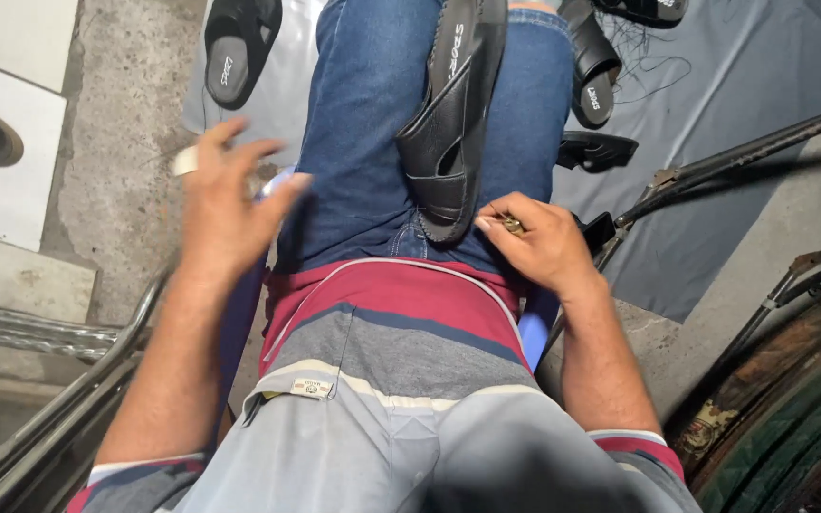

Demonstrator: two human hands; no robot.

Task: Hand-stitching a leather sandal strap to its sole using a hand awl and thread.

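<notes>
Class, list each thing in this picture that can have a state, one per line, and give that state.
Black sandal: lying along the lap, its heel end touching the right hand.
Right hand: fingers curled, pinching a small object.
Left hand: raised, open, blurred.
Black sandals on the floor: lying loose, untouched.

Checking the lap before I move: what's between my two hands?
Head view: only jeans between left hand and right hand; the black sandal lies above.

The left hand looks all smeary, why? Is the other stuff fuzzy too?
In the head view, the left hand is smeared by motion blur; the right hand and the black sandal on the lap look sharp. Light falls bright on the jeans, while the bottom right corner stays dark.
</notes>
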